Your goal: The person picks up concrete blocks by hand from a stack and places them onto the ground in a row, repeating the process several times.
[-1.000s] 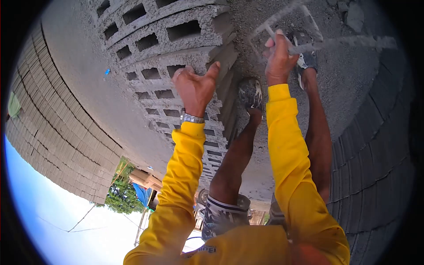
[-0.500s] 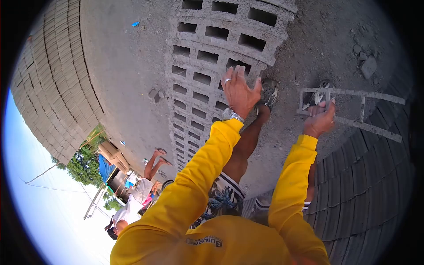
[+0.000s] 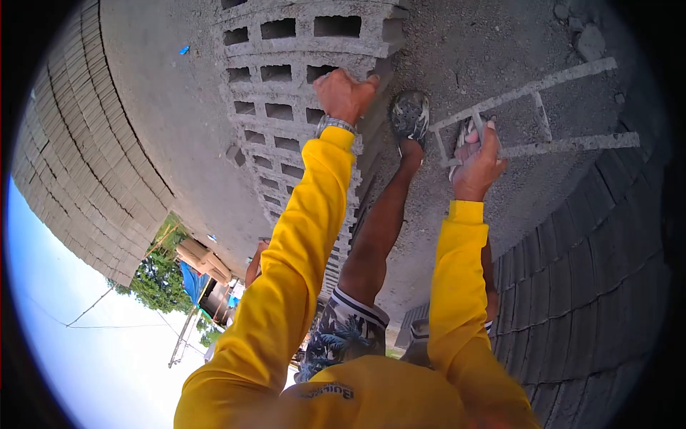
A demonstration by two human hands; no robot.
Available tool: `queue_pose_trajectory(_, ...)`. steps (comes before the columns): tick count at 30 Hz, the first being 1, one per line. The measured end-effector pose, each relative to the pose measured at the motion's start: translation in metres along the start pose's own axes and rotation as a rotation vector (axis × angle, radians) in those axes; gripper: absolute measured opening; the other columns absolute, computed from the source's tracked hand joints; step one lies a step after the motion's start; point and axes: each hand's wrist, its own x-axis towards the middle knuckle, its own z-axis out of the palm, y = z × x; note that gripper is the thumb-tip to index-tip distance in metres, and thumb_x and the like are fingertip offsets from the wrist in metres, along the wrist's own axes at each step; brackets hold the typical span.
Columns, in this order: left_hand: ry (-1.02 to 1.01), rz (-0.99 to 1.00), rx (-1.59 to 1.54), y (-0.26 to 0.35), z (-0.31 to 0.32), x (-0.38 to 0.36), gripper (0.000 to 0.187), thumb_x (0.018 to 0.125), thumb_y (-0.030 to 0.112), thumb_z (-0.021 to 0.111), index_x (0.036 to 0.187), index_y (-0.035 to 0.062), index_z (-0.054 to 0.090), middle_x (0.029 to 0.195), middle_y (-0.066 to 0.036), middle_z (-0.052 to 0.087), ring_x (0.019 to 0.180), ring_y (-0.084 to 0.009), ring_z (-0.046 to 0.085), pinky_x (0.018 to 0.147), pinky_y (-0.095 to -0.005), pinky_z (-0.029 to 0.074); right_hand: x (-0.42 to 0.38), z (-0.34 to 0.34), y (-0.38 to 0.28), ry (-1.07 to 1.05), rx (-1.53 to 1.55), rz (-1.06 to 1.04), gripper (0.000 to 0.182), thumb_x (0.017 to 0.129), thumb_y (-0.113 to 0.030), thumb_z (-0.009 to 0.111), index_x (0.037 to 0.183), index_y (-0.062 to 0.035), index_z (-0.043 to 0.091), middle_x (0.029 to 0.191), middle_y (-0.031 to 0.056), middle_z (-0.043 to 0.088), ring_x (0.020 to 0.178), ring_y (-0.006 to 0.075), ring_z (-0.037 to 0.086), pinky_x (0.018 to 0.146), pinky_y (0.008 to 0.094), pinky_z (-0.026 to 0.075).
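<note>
My left hand (image 3: 345, 94), with a watch at the wrist, is closed over the edge of a hollow concrete block (image 3: 304, 68) in a long row of stacked blocks. Its fingers bend down at a block's hole and the thumb lies at the outer side; the fingertips are hidden. In my right hand (image 3: 477, 166) is a grey, ladder-like frame (image 3: 541, 114), gripped by one of its crossbars. The frame looks crusted with cement and hangs above the ground over my foot. Its two long rails point away to the right.
My shoe (image 3: 410, 116) stands on gritty ground (image 3: 471, 50) beside the row. Broken lumps (image 3: 590, 43) lie at the upper right. More stacked blocks rise at the left (image 3: 78, 157) and lower right (image 3: 572, 307). A person's leg (image 3: 254, 266) shows behind my left sleeve.
My left hand has gone from spread fingers on the blocks to a closed grip at a block's edge. The frame has tilted, its far end swinging upward in view. The view has shifted.
</note>
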Motion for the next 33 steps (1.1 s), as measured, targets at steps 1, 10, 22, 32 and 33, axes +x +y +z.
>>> queue_pose_trajectory(1, 0.141, 0.062, -0.035, -0.002, -0.001, -0.003, 0.050, 0.066, 0.046, 0.078, 0.067, -0.0027, 0.068, 0.076, -0.025, 0.068, 0.081, -0.0392, 0.066, 0.095, -0.0409, 0.043, 0.003, -0.005, -0.005, 0.028, -0.003, 0.006, 0.031, 0.091, -0.030, 0.063, 0.073, -0.0049, 0.061, 0.066, 0.0011, 0.053, 0.054, 0.0090, 0.046, 0.048, 0.0253, 0.034)
queue_pose_trajectory(10, -0.011, 0.048, -0.048, 0.001, -0.027, -0.009, 0.057, 0.067, 0.048, 0.079, 0.066, -0.0074, 0.064, 0.070, -0.028, 0.064, 0.081, -0.0442, 0.064, 0.082, -0.0469, 0.048, 0.035, 0.040, -0.026, -0.008, 0.142, -0.149, 0.036, 0.091, -0.034, 0.063, 0.072, -0.0038, 0.060, 0.061, 0.0021, 0.054, 0.047, 0.0099, 0.044, 0.048, 0.0272, 0.038)
queue_pose_trajectory(22, -0.025, 0.003, -0.180, 0.000, -0.021, -0.008, 0.065, 0.068, 0.043, 0.084, 0.059, -0.0109, 0.048, 0.052, -0.013, 0.050, 0.054, -0.0194, 0.045, 0.056, -0.0389, 0.043, 0.096, 0.125, 0.061, -0.140, 0.192, -0.219, 0.042, 0.092, -0.035, 0.059, 0.064, -0.0039, 0.061, 0.055, 0.0023, 0.055, 0.049, 0.0123, 0.051, 0.049, 0.0279, 0.040)
queue_pose_trajectory(32, -0.012, 0.021, -0.188, 0.007, -0.022, -0.010, 0.060, 0.071, 0.037, 0.084, 0.063, -0.0081, 0.045, 0.055, -0.005, 0.042, 0.058, -0.0152, 0.039, 0.054, -0.0339, 0.038, 0.101, 0.098, 0.035, -0.089, 0.347, -0.240, 0.039, 0.091, -0.032, 0.060, 0.063, -0.0047, 0.058, 0.054, 0.0004, 0.052, 0.042, 0.0114, 0.044, 0.043, 0.0273, 0.036)
queue_pose_trajectory(33, -0.054, -0.007, -0.182, 0.010, -0.026, -0.010, 0.061, 0.072, 0.037, 0.083, 0.067, -0.0108, 0.046, 0.059, -0.004, 0.043, 0.061, -0.0154, 0.039, 0.055, -0.0326, 0.038, 0.102, 0.113, 0.051, -0.104, 0.353, -0.190, 0.039, 0.090, -0.032, 0.061, 0.062, -0.0048, 0.057, 0.054, 0.0003, 0.052, 0.042, 0.0111, 0.044, 0.043, 0.0273, 0.036)
